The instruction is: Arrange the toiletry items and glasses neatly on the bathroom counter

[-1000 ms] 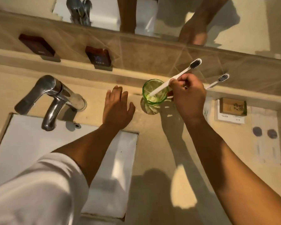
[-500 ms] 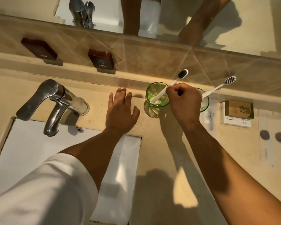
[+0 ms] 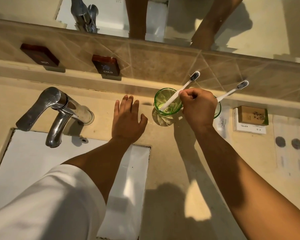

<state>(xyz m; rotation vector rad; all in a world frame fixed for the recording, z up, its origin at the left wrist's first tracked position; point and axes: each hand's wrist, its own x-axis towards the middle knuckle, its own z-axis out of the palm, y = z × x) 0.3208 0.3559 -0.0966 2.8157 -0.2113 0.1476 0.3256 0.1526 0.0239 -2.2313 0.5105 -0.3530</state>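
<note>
Right hand [image 3: 198,108] pinches a toothbrush [image 3: 178,93] leaning in the green glass [image 3: 167,103]; left hand [image 3: 127,118] lies flat, fingers apart, on the desk [image 3: 171,153]. A sideways tug could tip the glass.

two green glasses [image 3: 167,103] [image 3: 217,110]; two toothbrushes [image 3: 182,90] [image 3: 232,91]; two boxes [image 3: 253,116] [image 3: 249,128]

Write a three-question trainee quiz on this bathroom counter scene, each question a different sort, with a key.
1. True or false: the right hand pinches the handle of the toothbrush that stands in the green glass.
2. Multiple choice: the left hand is A) gripping the tap; B) lying flat on the counter, fingers straight; C) holding a box.
3. Fill in: the second toothbrush leans in a second glass mostly hidden behind the right ____.

Key: 1 true; 2 B; 3 hand.
</note>
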